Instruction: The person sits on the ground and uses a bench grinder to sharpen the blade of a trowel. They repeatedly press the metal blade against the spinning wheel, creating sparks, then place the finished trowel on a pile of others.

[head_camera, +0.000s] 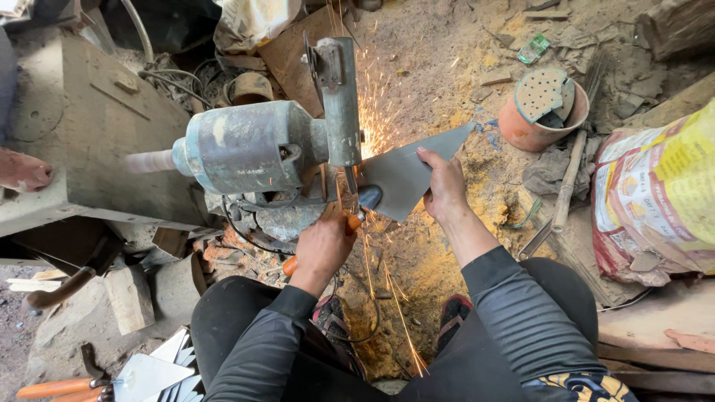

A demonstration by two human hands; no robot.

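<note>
far left: foot [22, 170] of another person on concrete block [89, 126], well left of both hands.
low left: finished trowels [141, 376], orange handles, on floor, below-left of left hand.
grinder: bench grinder motor [249, 145], blue-grey, w/ guard [341, 100], just above left hand; wheel itself mostly hidden behind guard.
L hand: left hand [322, 249] clenched round orange handle [351, 222] of the trowel, directly below grinder.
workpiece: trowel blade [402, 173], grey, triangular, betw. the two hands, edge touching wheel under guard.
sparks: sparks [376, 112] fan up past guard + streaks run down betw. the knees.
R hand: right hand [445, 186] gripping blade's right edge, thumb on top, fingers under.
axis: long axis runs diag., handle low-left at L hand, tip [469, 128] up-right beyond R hand.
step: judged mid-grind on the blade edge nr the handle end.
next: likely needs steady 2-hand pressure, slide blade along wheel; keep fingers off contact pt.
right: clay pot [542, 112] w/ perforated disc up-right of R hand; wooden-handled tool [570, 182] and printed sack [659, 201] further right.
</note>
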